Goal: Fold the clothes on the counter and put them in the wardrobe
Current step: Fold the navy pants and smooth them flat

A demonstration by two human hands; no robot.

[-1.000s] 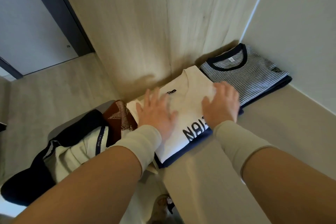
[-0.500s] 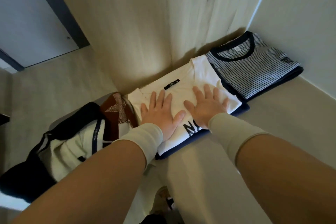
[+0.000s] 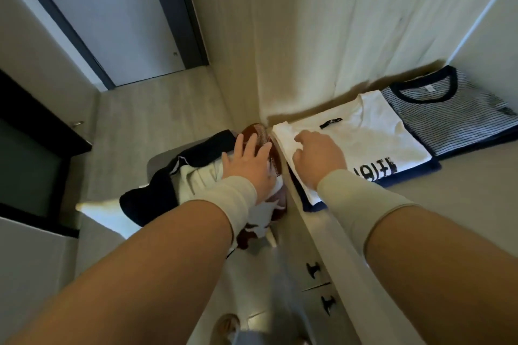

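A folded white T-shirt (image 3: 372, 134) with black lettering and a navy layer under it lies on the counter (image 3: 462, 204). A folded navy-striped shirt (image 3: 448, 112) lies to its right, by the corner. Left of the counter's edge sits a loose pile of clothes (image 3: 168, 185): navy, cream and a brown patterned piece (image 3: 259, 131). My left hand (image 3: 246, 165) lies on that pile with its fingers spread, touching the brown piece. My right hand (image 3: 316, 159) rests on the white T-shirt's left edge, fingers loosely bent; no grip shows.
A wood-grain panel (image 3: 322, 22) rises behind the shirts and a white wall meets it at the right. Two dark drawer handles (image 3: 314, 269) show below the counter's edge. A pale door (image 3: 112, 8) with a dark frame and a dark cabinet (image 3: 28, 148) stand to the left.
Both hands have left the middle of the white T-shirt and moved left. The left hand now lies on the loose pile; the right is at the shirt's left edge.
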